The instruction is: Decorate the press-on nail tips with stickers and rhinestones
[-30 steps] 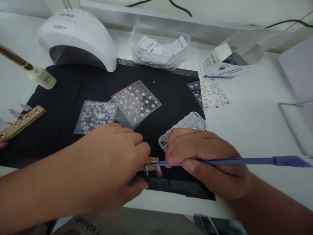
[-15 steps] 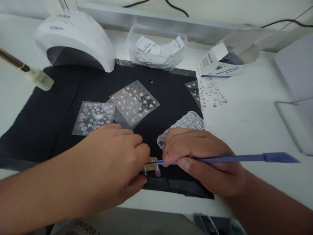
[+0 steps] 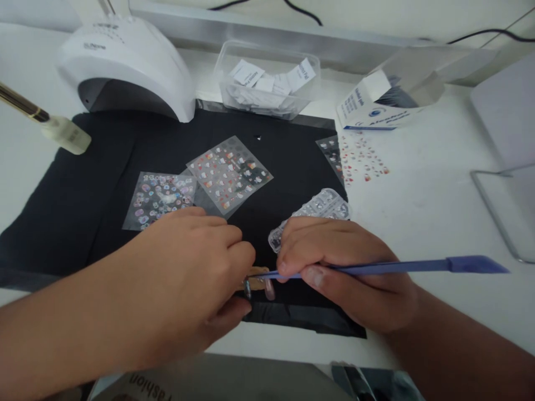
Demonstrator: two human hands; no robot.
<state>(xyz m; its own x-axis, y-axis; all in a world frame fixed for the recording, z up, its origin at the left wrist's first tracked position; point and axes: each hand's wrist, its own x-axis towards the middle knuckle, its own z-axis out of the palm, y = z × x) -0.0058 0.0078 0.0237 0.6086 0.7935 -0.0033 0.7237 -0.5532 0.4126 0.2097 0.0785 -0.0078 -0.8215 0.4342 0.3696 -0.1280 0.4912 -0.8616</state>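
My left hand (image 3: 196,278) is closed around a tan strip (image 3: 256,283), with most of the strip hidden by the fingers. Two false nails hang from its visible end: a dark glittery one (image 3: 247,288) and a pinkish one (image 3: 270,289). My right hand (image 3: 351,262) grips long purple tweezers (image 3: 418,267) between thumb and fingers. Their thin tip lies over the strip, just above the nails; I cannot tell if anything is in it. Behind the right hand sits a clear compartment case (image 3: 324,205) of small gems.
Sticker sheets (image 3: 229,174) lie on the black mat (image 3: 104,145). A white nail lamp (image 3: 134,67) stands back left, near a pale brush-like item (image 3: 67,133). At the back are a clear tub (image 3: 267,108) of sachets and an alcohol-pad box (image 3: 376,111). A metal stand (image 3: 495,217) is at right.
The tweezers have shifted very slightly, their rear end a little up and to the left. Both hands keep nearly the same pose and hold.
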